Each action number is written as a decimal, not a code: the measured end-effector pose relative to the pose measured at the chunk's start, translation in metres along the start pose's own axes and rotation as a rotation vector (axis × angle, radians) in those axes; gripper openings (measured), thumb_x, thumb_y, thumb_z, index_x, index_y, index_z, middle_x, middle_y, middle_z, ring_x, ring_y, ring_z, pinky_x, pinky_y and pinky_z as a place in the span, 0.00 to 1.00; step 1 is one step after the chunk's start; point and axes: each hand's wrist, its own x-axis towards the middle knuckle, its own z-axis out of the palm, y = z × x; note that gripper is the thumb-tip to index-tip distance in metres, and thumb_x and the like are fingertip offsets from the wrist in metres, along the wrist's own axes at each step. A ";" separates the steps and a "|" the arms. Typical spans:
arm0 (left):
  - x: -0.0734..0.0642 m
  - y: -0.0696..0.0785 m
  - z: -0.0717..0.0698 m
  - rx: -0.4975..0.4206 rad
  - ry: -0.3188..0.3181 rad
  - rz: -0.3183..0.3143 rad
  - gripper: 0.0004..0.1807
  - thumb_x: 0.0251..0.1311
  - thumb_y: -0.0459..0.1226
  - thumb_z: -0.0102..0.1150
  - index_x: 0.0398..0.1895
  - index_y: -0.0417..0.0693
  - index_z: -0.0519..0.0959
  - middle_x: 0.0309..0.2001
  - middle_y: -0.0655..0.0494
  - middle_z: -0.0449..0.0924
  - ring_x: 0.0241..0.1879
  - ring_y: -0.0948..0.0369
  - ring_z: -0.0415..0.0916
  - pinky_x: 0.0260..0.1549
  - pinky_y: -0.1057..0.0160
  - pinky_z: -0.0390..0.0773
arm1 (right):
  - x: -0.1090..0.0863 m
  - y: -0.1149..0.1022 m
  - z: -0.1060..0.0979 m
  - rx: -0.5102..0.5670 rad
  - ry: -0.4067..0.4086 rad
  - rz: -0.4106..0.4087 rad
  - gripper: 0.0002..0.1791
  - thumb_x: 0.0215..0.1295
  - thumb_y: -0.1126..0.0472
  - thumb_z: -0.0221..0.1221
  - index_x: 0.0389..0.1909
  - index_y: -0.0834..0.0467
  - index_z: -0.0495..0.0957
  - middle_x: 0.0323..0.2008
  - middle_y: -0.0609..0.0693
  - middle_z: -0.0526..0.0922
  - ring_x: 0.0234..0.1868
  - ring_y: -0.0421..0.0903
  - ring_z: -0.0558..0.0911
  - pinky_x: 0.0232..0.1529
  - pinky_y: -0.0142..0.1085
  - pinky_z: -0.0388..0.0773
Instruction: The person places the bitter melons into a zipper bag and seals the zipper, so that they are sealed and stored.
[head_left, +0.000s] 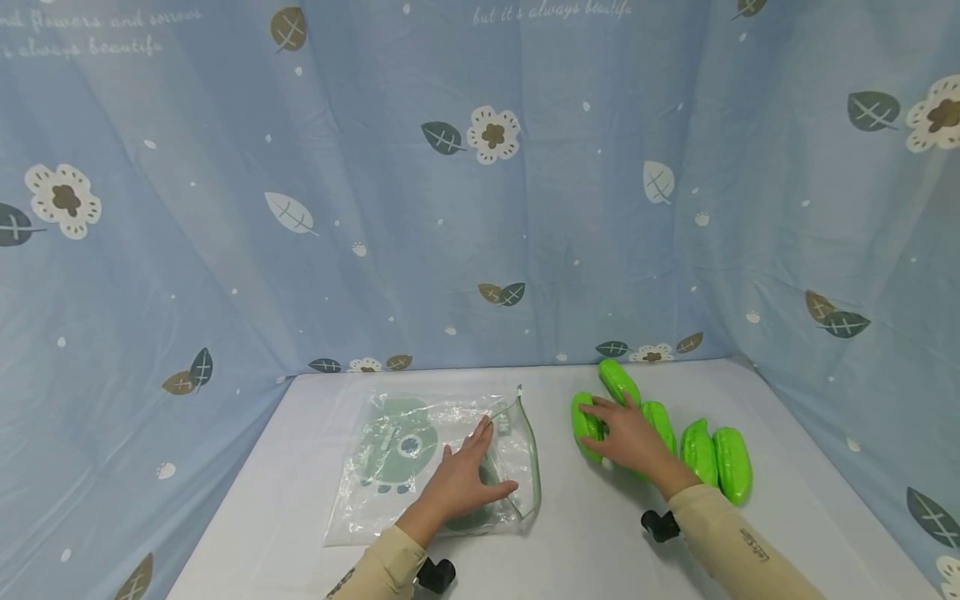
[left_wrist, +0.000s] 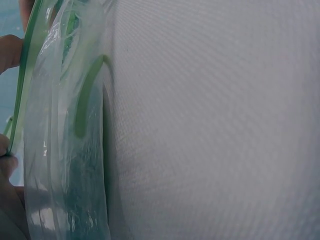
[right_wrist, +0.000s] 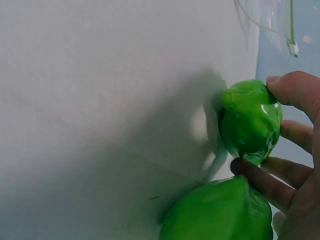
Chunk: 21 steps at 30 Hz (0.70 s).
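A clear zip bag (head_left: 457, 400) with a pale green cartoon print lies flat, its green-edged mouth facing right. My left hand (head_left: 457, 482) is over that mouth with fingers and thumb spread. In the left wrist view, fingers (left_wrist: 9, 52) show at the green zip edge (left_wrist: 22, 85). To the right, my right hand (head_left: 633, 437) grips a plump, shiny green packet (head_left: 585, 417) between thumb and fingers. The right wrist view shows the held packet (right_wrist: 252, 120) close over the white surface, with another green packet (right_wrist: 215, 212) just beside the fingers.
More green packets lie around the right hand: one behind (head_left: 618, 380), one by the knuckles (head_left: 660, 421), and a pair (head_left: 733, 467) at the right. The white tabletop (head_left: 262, 492) ends at a blue patterned curtain (head_left: 405, 250) at the back and sides.
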 end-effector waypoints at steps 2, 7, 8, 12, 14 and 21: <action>0.000 0.000 0.000 0.003 0.001 0.001 0.58 0.57 0.67 0.61 0.81 0.43 0.52 0.82 0.52 0.45 0.74 0.43 0.59 0.66 0.24 0.53 | -0.002 -0.002 0.001 0.000 -0.006 -0.001 0.32 0.59 0.49 0.72 0.63 0.60 0.80 0.62 0.67 0.78 0.63 0.64 0.77 0.73 0.66 0.50; 0.000 0.000 0.001 -0.001 0.005 0.002 0.58 0.57 0.67 0.62 0.81 0.43 0.53 0.82 0.52 0.45 0.74 0.42 0.59 0.66 0.24 0.53 | -0.008 -0.006 0.002 0.017 -0.011 0.008 0.33 0.60 0.51 0.71 0.64 0.60 0.78 0.64 0.66 0.76 0.64 0.64 0.76 0.73 0.66 0.49; -0.001 0.000 0.001 -0.003 0.007 0.004 0.58 0.57 0.66 0.62 0.81 0.42 0.53 0.82 0.51 0.45 0.74 0.41 0.59 0.66 0.24 0.53 | -0.009 -0.007 0.002 0.021 -0.009 0.009 0.32 0.60 0.51 0.71 0.64 0.60 0.78 0.64 0.66 0.76 0.64 0.64 0.76 0.73 0.66 0.49; 0.000 0.000 0.001 0.003 0.006 -0.005 0.58 0.57 0.67 0.62 0.81 0.44 0.53 0.82 0.53 0.45 0.74 0.42 0.59 0.66 0.25 0.53 | -0.013 -0.010 0.004 0.031 -0.005 0.006 0.32 0.60 0.52 0.72 0.64 0.60 0.79 0.64 0.66 0.77 0.63 0.64 0.77 0.72 0.66 0.52; 0.000 0.000 0.001 0.005 0.009 -0.005 0.58 0.57 0.67 0.62 0.81 0.44 0.53 0.82 0.53 0.45 0.74 0.42 0.59 0.66 0.25 0.53 | -0.015 -0.012 0.004 0.036 -0.013 0.012 0.32 0.60 0.51 0.71 0.64 0.59 0.78 0.64 0.66 0.76 0.63 0.65 0.77 0.72 0.65 0.55; -0.001 0.002 -0.001 -0.011 0.009 -0.003 0.58 0.56 0.66 0.63 0.81 0.42 0.53 0.82 0.52 0.46 0.73 0.40 0.59 0.66 0.25 0.52 | -0.023 -0.023 0.002 0.076 -0.065 0.054 0.34 0.61 0.51 0.71 0.67 0.58 0.76 0.68 0.66 0.72 0.61 0.66 0.78 0.61 0.59 0.74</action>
